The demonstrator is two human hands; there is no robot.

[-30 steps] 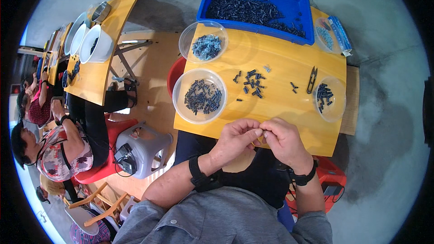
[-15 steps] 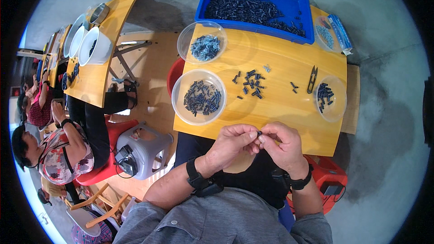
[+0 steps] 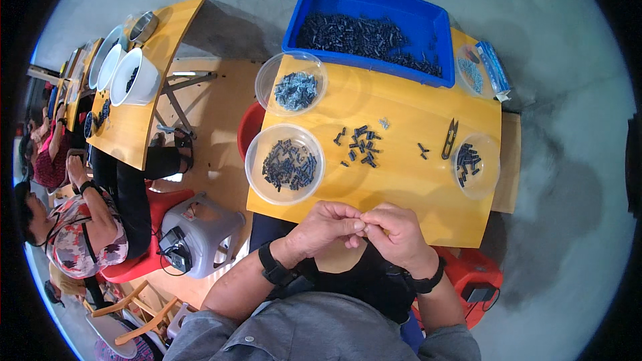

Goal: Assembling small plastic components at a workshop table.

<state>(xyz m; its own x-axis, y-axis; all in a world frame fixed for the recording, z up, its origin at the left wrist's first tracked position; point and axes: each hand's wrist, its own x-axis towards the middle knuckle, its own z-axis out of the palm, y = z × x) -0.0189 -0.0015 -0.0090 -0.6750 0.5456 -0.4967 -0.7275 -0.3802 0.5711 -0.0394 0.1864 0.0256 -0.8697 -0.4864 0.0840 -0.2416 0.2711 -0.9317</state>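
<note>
My left hand and my right hand meet fingertip to fingertip just off the near edge of the table. Both are closed in a pinch. A small black plastic part showed between them half a second ago; the fingers now cover it. Beyond them a loose pile of small black parts lies on the yellow table. To its left stands a clear round tub of black parts. A pair of thread snips and a smaller tub of black parts lie to the right.
A blue bin of black parts sits at the far edge. Beside it are a tub with bluish pieces, a small tub of light-blue bits and a blue box. At left, a co-worker sits near another table.
The view has shifted, so the table sits lower and slightly left. My hands remain together; the black part seen between the fingertips is now hidden.
</note>
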